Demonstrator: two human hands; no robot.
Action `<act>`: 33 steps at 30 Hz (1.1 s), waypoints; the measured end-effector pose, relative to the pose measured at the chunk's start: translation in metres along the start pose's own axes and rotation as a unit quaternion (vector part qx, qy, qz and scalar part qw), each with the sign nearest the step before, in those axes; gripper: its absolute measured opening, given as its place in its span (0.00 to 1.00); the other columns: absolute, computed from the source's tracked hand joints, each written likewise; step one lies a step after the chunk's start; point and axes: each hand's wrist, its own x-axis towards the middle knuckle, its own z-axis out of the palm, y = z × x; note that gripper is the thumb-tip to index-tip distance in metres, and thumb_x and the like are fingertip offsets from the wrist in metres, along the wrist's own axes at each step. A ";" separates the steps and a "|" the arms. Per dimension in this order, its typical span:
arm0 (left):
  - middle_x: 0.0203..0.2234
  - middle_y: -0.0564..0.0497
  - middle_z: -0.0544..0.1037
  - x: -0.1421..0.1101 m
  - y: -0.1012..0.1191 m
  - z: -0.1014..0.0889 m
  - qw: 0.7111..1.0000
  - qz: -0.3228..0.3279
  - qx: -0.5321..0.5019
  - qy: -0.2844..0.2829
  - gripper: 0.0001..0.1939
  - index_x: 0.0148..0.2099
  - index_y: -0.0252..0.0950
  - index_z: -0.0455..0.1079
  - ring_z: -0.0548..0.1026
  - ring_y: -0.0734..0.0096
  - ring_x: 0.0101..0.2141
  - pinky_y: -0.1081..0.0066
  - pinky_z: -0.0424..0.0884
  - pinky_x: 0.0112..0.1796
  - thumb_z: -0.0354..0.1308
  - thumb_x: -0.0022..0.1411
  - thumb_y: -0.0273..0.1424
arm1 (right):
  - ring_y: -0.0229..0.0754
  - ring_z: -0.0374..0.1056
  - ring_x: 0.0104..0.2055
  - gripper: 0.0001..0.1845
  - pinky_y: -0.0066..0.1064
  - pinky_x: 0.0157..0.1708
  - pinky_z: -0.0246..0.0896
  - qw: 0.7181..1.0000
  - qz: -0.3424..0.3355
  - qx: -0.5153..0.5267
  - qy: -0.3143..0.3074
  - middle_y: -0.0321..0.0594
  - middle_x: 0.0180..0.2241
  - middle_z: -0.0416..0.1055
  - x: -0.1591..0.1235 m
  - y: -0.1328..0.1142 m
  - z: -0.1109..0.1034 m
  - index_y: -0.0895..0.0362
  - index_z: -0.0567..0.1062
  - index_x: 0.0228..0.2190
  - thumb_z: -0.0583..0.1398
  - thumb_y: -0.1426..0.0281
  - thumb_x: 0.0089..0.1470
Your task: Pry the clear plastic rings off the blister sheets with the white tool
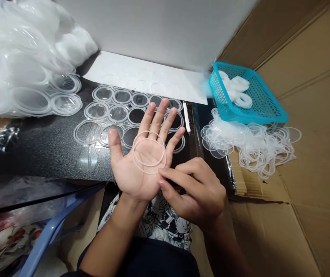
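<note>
Clear rings (149, 166), two overlapping, on the left palm! Going down in size: dark desk (46, 154), bulky plastic pile (23, 57) at its left, blue basket (240, 116) to the right, tangled heap (257, 148) just below that. Left hand (137, 182) spread flat; right hand (201, 192) has index fingertip at the near rim, firm pinch or not, can't tell. Probably feather-light, bendy, slippery, easily kinked: lift gently by the rim.

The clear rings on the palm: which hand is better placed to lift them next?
Probably the right hand: its index fingertip is already at the edge of the rings, while the left hand lies open underneath, supporting them.
</note>
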 end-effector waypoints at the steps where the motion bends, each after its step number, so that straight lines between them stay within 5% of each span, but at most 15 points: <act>1: 0.72 0.57 0.60 0.000 0.000 0.000 1.000 0.007 0.007 -0.004 0.34 0.69 0.51 0.63 0.43 0.44 0.75 0.41 0.62 0.65 0.38 0.71 0.59 | 0.38 0.68 0.27 0.06 0.34 0.29 0.63 1.000 -0.002 0.001 0.006 0.35 0.26 0.76 0.000 -0.001 0.000 0.52 0.82 0.38 0.66 0.73 0.58; 13: 0.73 0.60 0.58 -0.002 0.002 0.004 0.999 0.020 0.040 -0.017 0.34 0.69 0.53 0.62 0.41 0.48 0.75 0.46 0.62 0.66 0.38 0.71 0.60 | 0.38 0.68 0.27 0.08 0.33 0.29 0.63 1.000 -0.010 -0.002 0.021 0.35 0.27 0.76 -0.003 0.000 0.002 0.53 0.81 0.40 0.66 0.74 0.57; 22: 0.72 0.53 0.60 -0.001 0.001 0.001 0.987 -0.011 -0.155 -0.037 0.40 0.72 0.46 0.60 0.40 0.50 0.75 0.47 0.54 0.70 0.31 0.71 0.60 | 0.38 0.69 0.28 0.08 0.32 0.29 0.64 0.999 -0.007 -0.001 0.034 0.36 0.29 0.76 -0.003 0.001 0.003 0.54 0.80 0.41 0.66 0.75 0.58; 33: 0.71 0.50 0.63 -0.003 0.003 0.005 0.983 -0.023 -0.181 0.007 0.41 0.71 0.45 0.61 0.47 0.47 0.74 0.46 0.60 0.67 0.35 0.69 0.62 | 0.39 0.69 0.30 0.08 0.33 0.30 0.64 0.999 -0.018 0.029 0.014 0.37 0.29 0.77 -0.001 0.005 0.004 0.55 0.80 0.41 0.66 0.75 0.58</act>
